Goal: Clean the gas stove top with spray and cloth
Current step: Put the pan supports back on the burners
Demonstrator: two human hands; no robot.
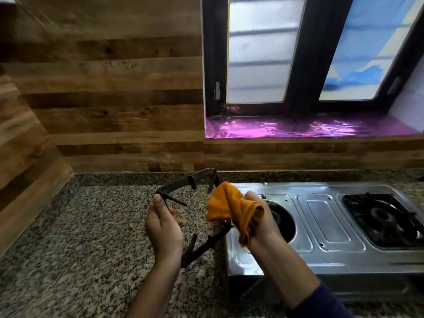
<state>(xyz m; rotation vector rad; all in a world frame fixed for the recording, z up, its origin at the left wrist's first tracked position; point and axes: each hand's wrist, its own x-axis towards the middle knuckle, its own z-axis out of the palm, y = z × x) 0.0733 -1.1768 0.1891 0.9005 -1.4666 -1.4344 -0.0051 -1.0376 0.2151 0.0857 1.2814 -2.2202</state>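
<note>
Right hand (259, 223) grips fuzzy orange cloth (231, 210); left hand (163, 228) holds angular black grate (181, 182).

I am holding a black burner grate (179, 183) over the speckled granite counter (91, 226) in my left hand (163, 228), while my right hand (268, 226) is gripping an orange cloth (231, 207) against its right side, beside the steel gas stove (330, 222).
</note>
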